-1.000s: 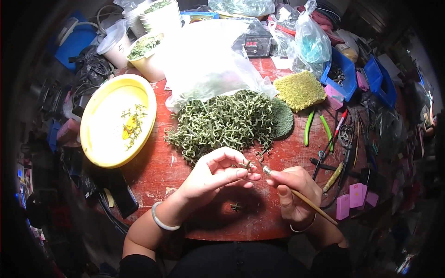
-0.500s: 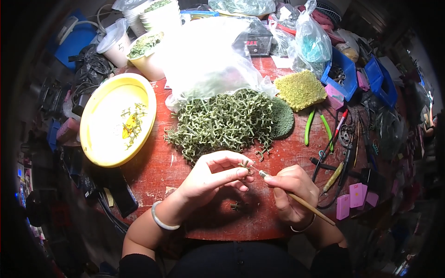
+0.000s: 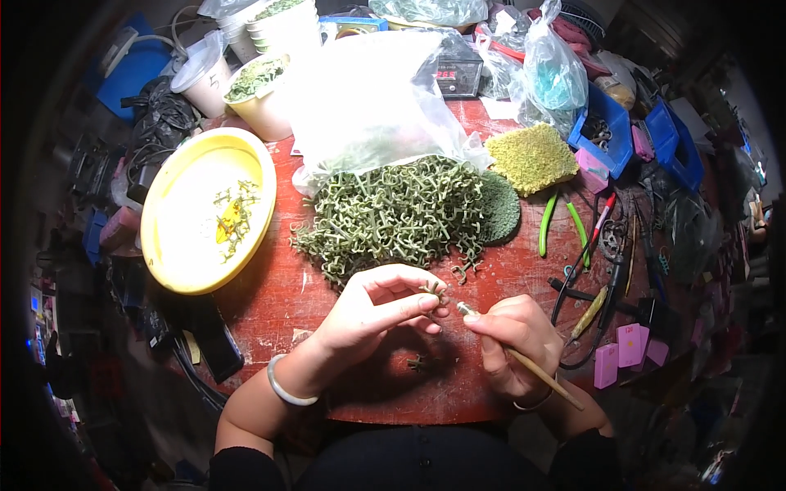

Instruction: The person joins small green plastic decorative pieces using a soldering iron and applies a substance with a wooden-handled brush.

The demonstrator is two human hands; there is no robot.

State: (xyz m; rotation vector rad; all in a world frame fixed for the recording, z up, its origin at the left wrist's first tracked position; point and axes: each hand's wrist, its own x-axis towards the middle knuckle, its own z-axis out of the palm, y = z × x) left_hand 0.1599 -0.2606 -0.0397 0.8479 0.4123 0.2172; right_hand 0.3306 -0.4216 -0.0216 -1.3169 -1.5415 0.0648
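Observation:
My left hand (image 3: 378, 315) pinches a small greenish branched piece (image 3: 433, 290) between thumb and fingertips. Facing it, my right hand (image 3: 517, 344) grips a slim wooden-handled tool (image 3: 536, 372) with a pale metal collar. The collar points at the held piece with a gap between them; the tool's fine tip is too small to make out. Below my left fingers another such piece (image 3: 416, 362) lies in shadow on the red table (image 3: 270, 327). Just beyond my hands spreads a large heap of similar green pieces (image 3: 393, 217).
A yellow basin (image 3: 168, 237) with several pieces stands at left. Behind the heap lies a white plastic bag (image 3: 368, 106). To the right are a textured green disc (image 3: 499, 209), a yellow sponge-like block (image 3: 532, 158), green-handled pliers (image 3: 547, 225), pink blocks (image 3: 629, 344) and blue bins (image 3: 602, 131).
The wooden-handled tool has tilted a little, its rear end swinging toward me and its collar drawing slightly back from the piece. My left hand is nearly still.

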